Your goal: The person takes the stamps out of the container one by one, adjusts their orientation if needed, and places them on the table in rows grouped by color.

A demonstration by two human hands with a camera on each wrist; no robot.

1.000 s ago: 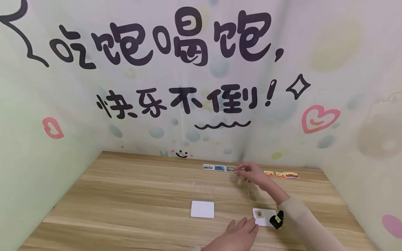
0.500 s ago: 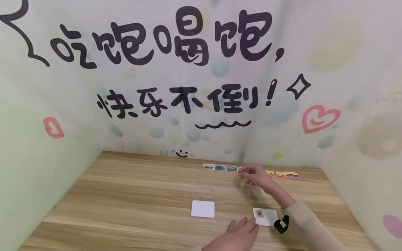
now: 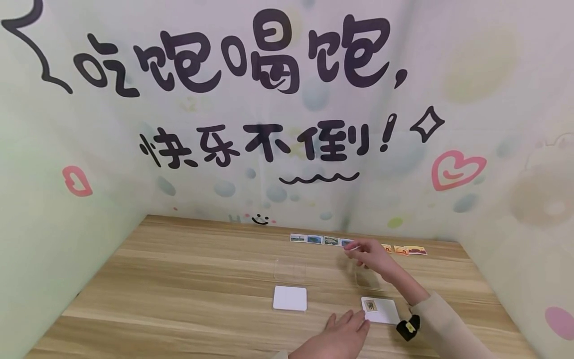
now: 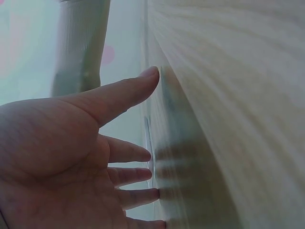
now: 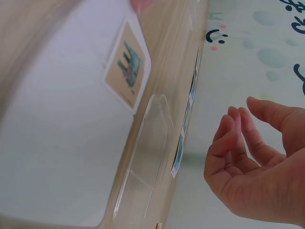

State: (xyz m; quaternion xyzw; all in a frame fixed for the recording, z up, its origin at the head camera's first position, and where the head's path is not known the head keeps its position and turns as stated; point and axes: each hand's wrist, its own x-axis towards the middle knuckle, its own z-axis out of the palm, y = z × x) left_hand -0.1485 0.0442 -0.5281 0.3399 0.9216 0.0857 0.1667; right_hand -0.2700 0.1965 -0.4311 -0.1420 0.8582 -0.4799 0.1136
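My left hand [image 3: 332,335] lies with fingers spread, its fingertips at the left edge of a white card [image 3: 386,315]. A tan stamp [image 3: 370,305] with a dark figure sits at that card's upper left. My right hand [image 3: 369,258] is over the back of the table, thumb and forefinger apart, nothing between them in the right wrist view. Just left of its fingertips ends a row of blue and green landscape stamps, the last being a blue stamp [image 3: 346,243]. To its right lie orange stamps [image 3: 400,250], the leftmost partly hidden by the hand.
A second white card [image 3: 289,298] lies left of the hands. Behind it is a clear plastic cover [image 3: 289,269]. Another clear cover [image 5: 147,148] lies behind the right card, partly under my right arm in the head view. A printed cloth wall [image 3: 224,199] bounds the table's back.
My right hand has drawn slightly right and back from the stamp row, uncovering the third stamp fully and much of a fourth. The left hand has stayed in place.
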